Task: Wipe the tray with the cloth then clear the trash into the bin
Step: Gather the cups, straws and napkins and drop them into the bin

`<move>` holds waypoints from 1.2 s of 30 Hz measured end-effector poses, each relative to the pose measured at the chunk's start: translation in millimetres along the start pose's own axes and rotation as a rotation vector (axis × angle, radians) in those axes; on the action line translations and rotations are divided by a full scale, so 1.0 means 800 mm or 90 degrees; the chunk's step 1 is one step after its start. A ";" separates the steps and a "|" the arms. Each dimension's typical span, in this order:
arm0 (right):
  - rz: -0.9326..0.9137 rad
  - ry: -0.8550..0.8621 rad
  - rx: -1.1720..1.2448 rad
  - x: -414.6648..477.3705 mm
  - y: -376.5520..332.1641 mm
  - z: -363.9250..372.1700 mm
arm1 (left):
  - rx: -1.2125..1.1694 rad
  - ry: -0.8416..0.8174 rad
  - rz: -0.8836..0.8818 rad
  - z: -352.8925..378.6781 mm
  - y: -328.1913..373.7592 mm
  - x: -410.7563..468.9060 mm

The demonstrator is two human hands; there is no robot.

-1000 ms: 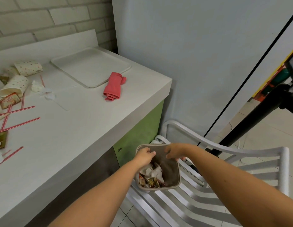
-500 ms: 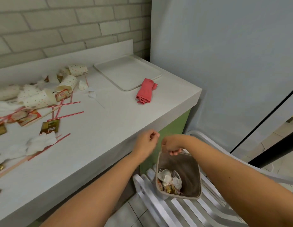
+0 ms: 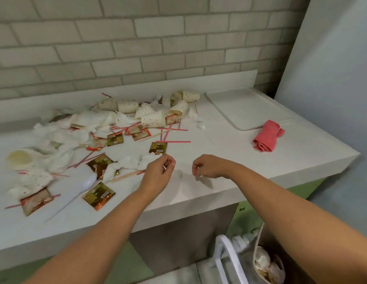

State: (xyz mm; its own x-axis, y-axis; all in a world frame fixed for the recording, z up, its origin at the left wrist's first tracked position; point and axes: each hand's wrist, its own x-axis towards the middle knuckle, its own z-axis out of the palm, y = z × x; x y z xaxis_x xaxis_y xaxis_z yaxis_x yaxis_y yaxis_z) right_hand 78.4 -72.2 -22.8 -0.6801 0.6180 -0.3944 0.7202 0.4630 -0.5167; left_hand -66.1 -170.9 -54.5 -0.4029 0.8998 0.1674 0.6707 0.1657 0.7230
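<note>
Your left hand (image 3: pixel 158 174) hovers over the white counter (image 3: pixel 219 160) with fingers curled narrow, holding nothing you can make out. Your right hand (image 3: pixel 209 167) hangs beside it, fingers loosely curled; whether they pinch anything you cannot tell. The trash (image 3: pixel 100 130) spreads from 9 to 12 o'clock of your hands: dotted paper cups, napkins, sachets, red straws. The tray (image 3: pixel 246 107) lies at 1 o'clock, the red cloth (image 3: pixel 267 139) touching its near edge. The bin (image 3: pixel 260 247) sits at 5 o'clock on a white chair (image 3: pixel 223 255).
</note>
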 end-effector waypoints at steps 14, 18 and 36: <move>-0.080 0.033 -0.060 0.102 -0.125 0.048 | 0.174 0.040 -0.084 -0.137 -0.129 0.004; -0.099 0.051 -0.101 0.115 -0.134 0.057 | 0.249 0.012 -0.052 -0.128 -0.139 0.024; -0.179 0.063 -0.281 0.138 -0.118 0.063 | 0.297 0.025 -0.026 -0.097 -0.133 0.074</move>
State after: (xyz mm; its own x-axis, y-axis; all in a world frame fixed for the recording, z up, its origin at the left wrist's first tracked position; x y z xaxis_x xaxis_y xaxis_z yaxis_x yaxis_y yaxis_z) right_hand -72.1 -79.9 -56.0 -0.8541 0.4791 -0.2022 0.5160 0.8294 -0.2142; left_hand -209.2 -166.4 -69.6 -0.4522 0.8741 0.1773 0.8586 0.3727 0.3521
